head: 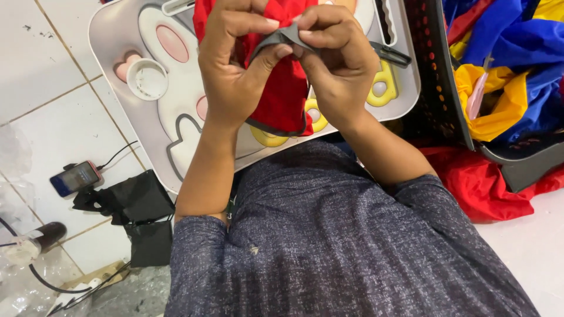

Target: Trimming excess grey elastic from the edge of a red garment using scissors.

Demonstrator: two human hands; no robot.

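My left hand (235, 58) and right hand (335, 56) both pinch the grey trim (282, 36) of the red cloth (282, 94) above the tray (117, 35). I should keep the trim taut, fingertips close together.

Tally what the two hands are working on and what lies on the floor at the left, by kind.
Hands: 2, left hand and right hand
Red cloth piece with grey trim: 1, held by both
Grey strap: 1, pinched by both
Phone: 1, on the floor
Total: 5
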